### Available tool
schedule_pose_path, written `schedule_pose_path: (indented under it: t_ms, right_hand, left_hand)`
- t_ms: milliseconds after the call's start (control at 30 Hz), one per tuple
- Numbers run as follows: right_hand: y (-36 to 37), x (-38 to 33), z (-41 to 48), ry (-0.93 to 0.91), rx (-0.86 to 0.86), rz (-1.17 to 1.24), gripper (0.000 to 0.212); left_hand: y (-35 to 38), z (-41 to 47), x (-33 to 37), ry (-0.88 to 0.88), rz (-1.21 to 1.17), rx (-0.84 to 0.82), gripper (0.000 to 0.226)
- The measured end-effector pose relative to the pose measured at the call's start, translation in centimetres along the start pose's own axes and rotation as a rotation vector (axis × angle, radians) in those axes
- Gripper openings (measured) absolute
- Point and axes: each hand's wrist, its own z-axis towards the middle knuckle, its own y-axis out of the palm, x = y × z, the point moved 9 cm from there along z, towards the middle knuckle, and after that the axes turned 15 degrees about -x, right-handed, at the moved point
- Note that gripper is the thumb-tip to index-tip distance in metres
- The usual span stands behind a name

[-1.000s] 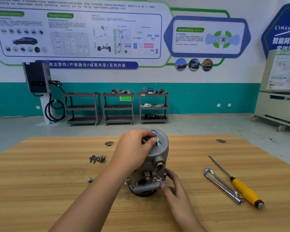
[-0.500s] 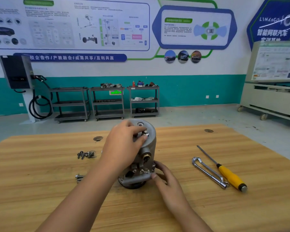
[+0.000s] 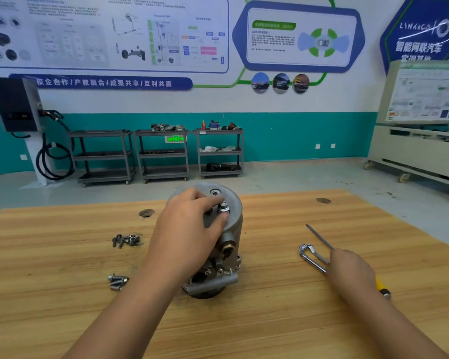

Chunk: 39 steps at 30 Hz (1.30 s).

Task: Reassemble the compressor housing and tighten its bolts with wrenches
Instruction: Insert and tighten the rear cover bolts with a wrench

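The left hand point(image 3: 189, 229) lies on top of the silver, cylindrical cast-metal compressor housing point(image 3: 235, 224), fingers curled over its flat top face; the thumb and forefinger tips pinch a small silver flanged bolt point(image 3: 223, 206) that stands upright in a hole near the front edge of that face; the forearm reaches in from the lower left and hides the housing's left side; the right hand point(image 3: 347, 268) is well apart from the housing, out to the right, its back turned upward, lying over the long chrome wrench point(image 3: 309, 255) and the yellow-handled screwdriver point(image 3: 319, 235); its fingers fold down toward the wrench's shaft but are hidden beneath the hand, so whether they grip it or only rest on it cannot be told; the wrench's looped head pokes out to the left of the hand, the screwdriver's thin shaft runs on beyond it, and the end of the yellow handle shows beside the wrist; the housing stands upright on the light wooden table point(image 3: 62, 294), between the two forearms, under the left hand; to its left lies a small heap of dark loose bolts point(image 3: 126, 240), and nearer the camera a pair of silver bolts point(image 3: 117, 281) lies just beside the left forearm
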Motion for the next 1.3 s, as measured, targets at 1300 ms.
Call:
schedule_pose_path:
  t_ms: [1300]
  right_hand:
    - [-12.8,-12.9,-10.7,-0.816,-0.011,2.078,0.016]
  left_hand:
    - [0.2,-3.0,-6.9,-0.267,-0.637,0.154,0.035]
